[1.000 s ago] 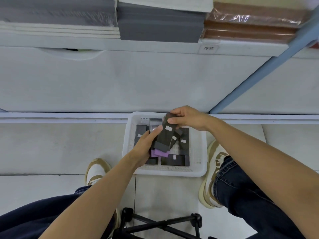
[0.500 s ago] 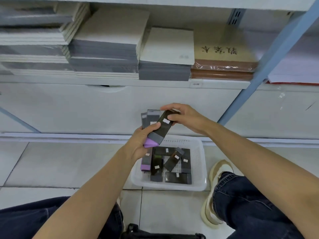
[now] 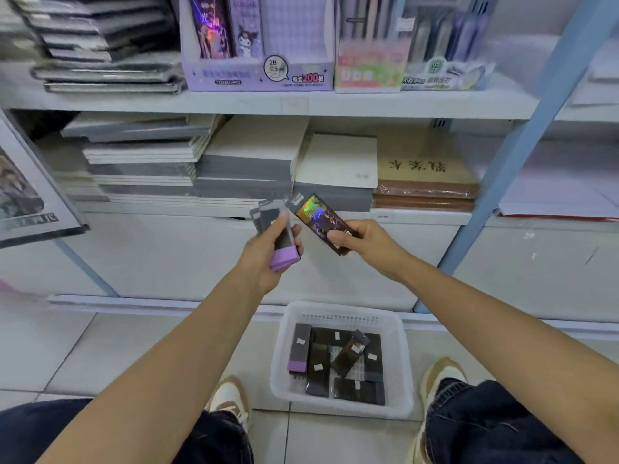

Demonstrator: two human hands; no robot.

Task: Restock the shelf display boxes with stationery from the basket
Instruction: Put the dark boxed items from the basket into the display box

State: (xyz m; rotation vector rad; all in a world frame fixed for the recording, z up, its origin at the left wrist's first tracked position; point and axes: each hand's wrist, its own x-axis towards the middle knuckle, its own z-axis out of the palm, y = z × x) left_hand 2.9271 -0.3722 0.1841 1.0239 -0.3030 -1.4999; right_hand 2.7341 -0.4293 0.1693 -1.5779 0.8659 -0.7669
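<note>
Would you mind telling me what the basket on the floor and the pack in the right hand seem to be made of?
The white basket looks like moulded plastic, matt, with slotted walls. The dark pack in the right hand appears to be glossy printed card; its face flashes a rainbow holographic patch.

Grey and white pads (image 3: 248, 162) lie stacked on the shelf before me; brown wrapped books (image 3: 425, 192) sit just right of them; a blue post (image 3: 522, 135) slants upward; my left shoe (image 3: 231, 396) rests on floor tiles (image 3: 67, 346); a poster (image 3: 20, 195) leans far left.
</note>
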